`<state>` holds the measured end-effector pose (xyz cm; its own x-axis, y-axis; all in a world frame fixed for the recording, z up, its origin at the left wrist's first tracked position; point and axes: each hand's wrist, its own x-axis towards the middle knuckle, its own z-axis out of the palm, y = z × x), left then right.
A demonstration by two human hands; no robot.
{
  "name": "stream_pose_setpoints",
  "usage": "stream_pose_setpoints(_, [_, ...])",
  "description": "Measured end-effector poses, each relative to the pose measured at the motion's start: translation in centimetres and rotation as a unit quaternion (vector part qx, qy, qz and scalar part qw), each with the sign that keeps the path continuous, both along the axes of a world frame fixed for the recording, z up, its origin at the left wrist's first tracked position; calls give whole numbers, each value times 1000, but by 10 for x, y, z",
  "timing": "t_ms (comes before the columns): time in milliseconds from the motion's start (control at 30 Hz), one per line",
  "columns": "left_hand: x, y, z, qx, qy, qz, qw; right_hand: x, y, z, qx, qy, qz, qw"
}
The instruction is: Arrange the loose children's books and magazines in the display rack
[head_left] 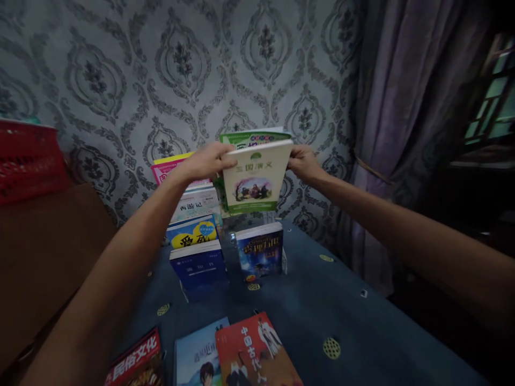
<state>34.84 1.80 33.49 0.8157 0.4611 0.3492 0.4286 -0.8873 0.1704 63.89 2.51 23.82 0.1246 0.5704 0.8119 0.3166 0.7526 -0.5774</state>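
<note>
A white book with a green lower band [257,179] is held upright between my two hands, above the back of the table. My left hand [211,161] grips its upper left edge; my right hand [303,162] pinches its upper right edge. Right behind it stands a green book [227,140], mostly covered by the white one. In front and lower, a dark blue book with a fantasy cover [261,254] stands upright. To the left is a row of standing books: a pink one [163,172], a pale one [193,205], a blue and yellow one [193,233] and a navy one [200,268].
Near the front edge lie a red book [255,351], a light blue book [197,356] and a dark red book [137,362]. A cardboard box [52,257] with a red basket [30,161] stands left. Patterned wall and a purple curtain [386,134] bound the table [298,311].
</note>
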Motion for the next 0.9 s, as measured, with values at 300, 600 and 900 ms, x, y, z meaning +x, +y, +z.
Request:
stream_pose_setpoints(300, [-28, -14, 34, -50, -120, 31, 991, -15, 8, -27, -26, 11, 13, 1000])
stream_pose_setpoints(600, [-33, -11, 30, -45, -128, 43, 990, -20, 13, -36, -43, 4, 32, 999])
stream_pose_setpoints(900, [-34, -2, 19, -58, -109, 32, 992, -4, 18, -48, -148, -20, 75, 986])
